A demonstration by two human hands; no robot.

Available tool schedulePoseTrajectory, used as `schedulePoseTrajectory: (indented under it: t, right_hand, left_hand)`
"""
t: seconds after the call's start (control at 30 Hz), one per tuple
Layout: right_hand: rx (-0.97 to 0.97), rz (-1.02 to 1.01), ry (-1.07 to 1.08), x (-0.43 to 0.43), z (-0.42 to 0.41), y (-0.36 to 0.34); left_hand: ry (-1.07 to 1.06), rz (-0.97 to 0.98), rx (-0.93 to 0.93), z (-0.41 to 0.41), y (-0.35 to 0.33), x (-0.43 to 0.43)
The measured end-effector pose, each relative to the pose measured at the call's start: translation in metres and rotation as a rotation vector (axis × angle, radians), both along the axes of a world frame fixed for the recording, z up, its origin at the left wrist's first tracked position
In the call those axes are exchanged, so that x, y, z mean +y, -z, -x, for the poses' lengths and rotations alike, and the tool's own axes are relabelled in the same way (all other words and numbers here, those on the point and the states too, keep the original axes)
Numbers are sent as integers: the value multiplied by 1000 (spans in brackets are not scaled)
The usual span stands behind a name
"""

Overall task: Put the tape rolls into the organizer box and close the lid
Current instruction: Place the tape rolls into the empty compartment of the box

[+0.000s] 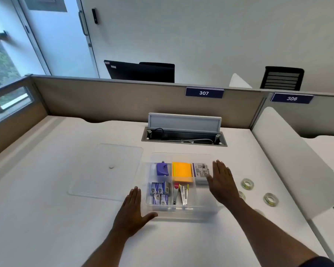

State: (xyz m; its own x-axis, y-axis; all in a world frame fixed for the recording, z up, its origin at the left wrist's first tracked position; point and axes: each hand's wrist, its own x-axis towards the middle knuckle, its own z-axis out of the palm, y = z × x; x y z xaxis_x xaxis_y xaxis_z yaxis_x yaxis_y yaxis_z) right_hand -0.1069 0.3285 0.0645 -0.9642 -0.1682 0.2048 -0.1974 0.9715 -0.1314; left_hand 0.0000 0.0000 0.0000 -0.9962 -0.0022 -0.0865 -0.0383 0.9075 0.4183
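Meanwhile, both hands, left [132, 212] and right [221, 182], spread flat and empty, flank the clear plastic organizer box [181, 213] on the white worktop [46, 228], its transparent lid [106, 170] lying off to the left and three clear tape rolls [247, 183] to the right.

We see through one head-worn wide-angle camera, looking forward and down over the white desk [46, 218], partition [123, 99] at twelve o'clock, arms entering from six.
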Motion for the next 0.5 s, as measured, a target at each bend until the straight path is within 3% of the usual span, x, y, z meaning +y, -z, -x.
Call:
schedulePoseTrajectory:
  t: [0.23, 0.5]
  right_hand:
    - [-80, -15, 133, 44, -21, 15]
    - [-157, 128, 206, 66, -23, 22]
  left_hand:
    - [28, 58, 2, -10, 17, 15]
    - [10, 141, 57, -11, 23, 28]
